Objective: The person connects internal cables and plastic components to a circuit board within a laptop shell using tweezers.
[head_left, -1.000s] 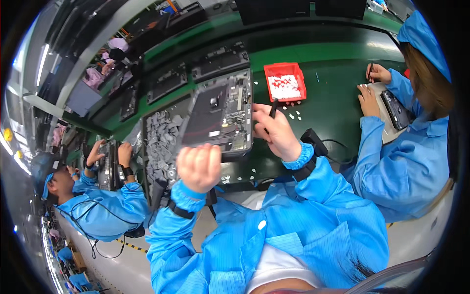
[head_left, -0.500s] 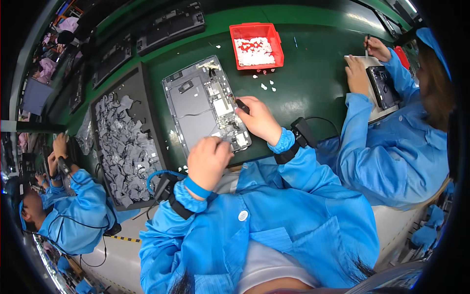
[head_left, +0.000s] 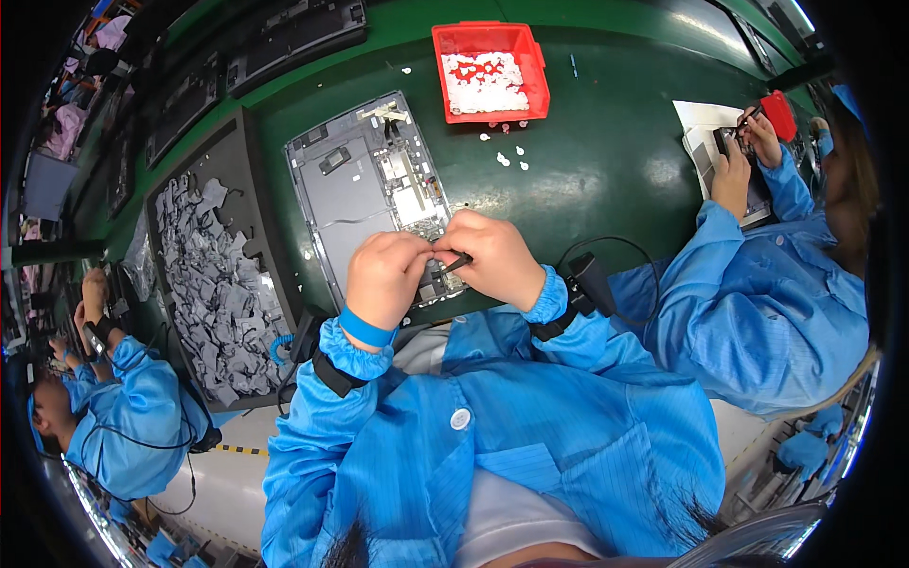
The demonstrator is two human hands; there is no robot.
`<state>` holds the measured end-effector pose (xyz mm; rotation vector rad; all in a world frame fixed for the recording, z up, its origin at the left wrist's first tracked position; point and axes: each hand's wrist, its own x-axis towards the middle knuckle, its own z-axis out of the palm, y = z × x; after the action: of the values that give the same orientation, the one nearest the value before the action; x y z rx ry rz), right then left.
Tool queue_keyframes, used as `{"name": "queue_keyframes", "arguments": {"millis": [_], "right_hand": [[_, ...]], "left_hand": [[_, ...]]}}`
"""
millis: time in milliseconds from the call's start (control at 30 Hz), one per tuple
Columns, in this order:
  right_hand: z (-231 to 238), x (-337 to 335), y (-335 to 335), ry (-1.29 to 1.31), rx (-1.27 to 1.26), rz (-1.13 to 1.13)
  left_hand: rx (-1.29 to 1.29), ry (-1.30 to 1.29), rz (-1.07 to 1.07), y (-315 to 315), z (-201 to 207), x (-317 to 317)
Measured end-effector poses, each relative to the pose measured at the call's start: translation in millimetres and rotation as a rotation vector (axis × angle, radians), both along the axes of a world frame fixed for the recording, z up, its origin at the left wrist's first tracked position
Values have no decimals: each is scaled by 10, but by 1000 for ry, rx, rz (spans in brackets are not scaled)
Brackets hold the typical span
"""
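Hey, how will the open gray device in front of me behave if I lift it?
The device is probably stiff, judging by its flat, straight-edged shape; likely fragile too, since its circuitry is exposed.

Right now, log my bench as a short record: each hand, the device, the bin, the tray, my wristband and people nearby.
Left hand: over the near end of the device; anything pinched is hidden
Right hand: holding a black tool, fingertips close to the left hand's
Device: opened gray casing, circuit board showing, on the green table
Bin: red, holding white pieces; more lie loose nearby
Tray: dark, left of the device, holding crumpled gray scraps
Wristband: blue, left wrist
People nearby: at least one on either side, in blue
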<state>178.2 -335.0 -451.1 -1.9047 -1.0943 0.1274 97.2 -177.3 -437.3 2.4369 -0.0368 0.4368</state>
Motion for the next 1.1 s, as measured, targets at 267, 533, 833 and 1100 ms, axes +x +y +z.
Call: {"name": "queue_keyframes", "arguments": {"millis": [267,533,833,1100], "right_hand": [[-7,109,44,-67,-34,68],[-17,183,56,9,-11,123],[265,460,133,-260,35,-106],[466,1339,287,-661,-171,-528]], "left_hand": [[-167,-8,23,-7,-35,-7],[-134,-93,-33,10,-130,-9],[-115,-20,22,-22,-60,19],[104,-97,-53,-32,23,-26]]}}
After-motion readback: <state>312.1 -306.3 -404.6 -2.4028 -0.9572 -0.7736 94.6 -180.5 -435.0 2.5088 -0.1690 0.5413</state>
